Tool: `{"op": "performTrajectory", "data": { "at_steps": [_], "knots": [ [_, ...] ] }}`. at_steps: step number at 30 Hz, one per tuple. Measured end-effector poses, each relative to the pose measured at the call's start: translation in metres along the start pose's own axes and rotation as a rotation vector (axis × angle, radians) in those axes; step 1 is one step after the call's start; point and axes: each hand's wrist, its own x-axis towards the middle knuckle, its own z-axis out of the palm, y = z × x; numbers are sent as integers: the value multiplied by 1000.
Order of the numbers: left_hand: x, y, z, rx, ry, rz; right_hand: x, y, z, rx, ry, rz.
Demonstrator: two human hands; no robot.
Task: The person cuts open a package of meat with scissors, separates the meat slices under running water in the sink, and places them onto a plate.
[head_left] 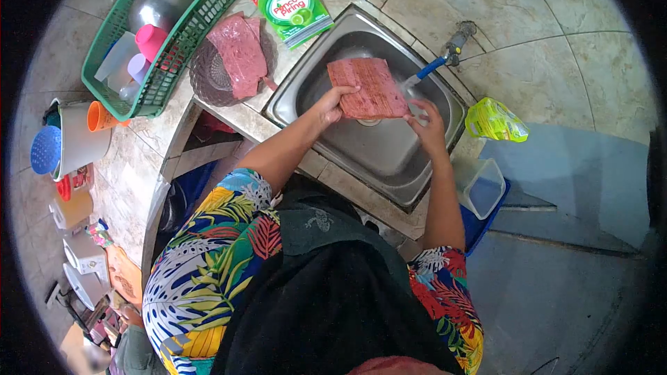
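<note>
My left hand (339, 103) is closed on the left edge of a flat rectangular pink piece (368, 87) with brownish stripes, its thumb on top. I cannot tell what kind of thing it is. My right hand (429, 128) pinches the piece's lower right corner between thumb and fingers. Both hands hold it up, slightly tilted, over the steel sink (389, 156). A tap with a blue spout (427, 68) ends close to the piece's right edge, and water seems to come out there.
Left of the sink, a ridged glass bowl (203, 76) bears a pink patterned sheet (240, 55). A green dish soap pouch (292, 10) lies behind. A green basket (201, 21) holds cups and a pot. Right stand a yellow-green packet (495, 120) and a clear container (481, 187).
</note>
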Motion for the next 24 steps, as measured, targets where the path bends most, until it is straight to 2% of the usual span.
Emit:
{"op": "performTrajectory", "data": {
  "at_steps": [1,3,5,7,9,13,16,19,21,22,24],
  "knots": [
    [2,2,-1,5,-1,-2,6,-6,-4,2,5,1],
    [5,4,0,22,-23,-41,19,-10,-12,-155,-250,-201],
    [8,5,-1,17,-22,-55,29,-9,-14,-114,-299,-203],
    [7,7,1,6,-17,-69,38,-8,-14,-73,-353,-201],
    [6,10,6,9,-15,-82,45,-4,-14,-19,-411,-86],
    [18,11,-5,-17,3,-90,57,8,-11,62,-435,-84],
    [15,14,1,-34,56,-106,61,13,-9,129,-465,-1],
    [18,15,-2,-46,83,-89,61,8,-5,60,-417,-80],
    [26,16,-11,-96,19,-130,59,-1,-6,-100,-335,-230],
    [27,17,-10,-96,18,-129,58,-4,-4,-100,-336,-231],
    [27,20,-9,-105,50,-171,55,-11,0,-503,-238,-437]
  ]
}}
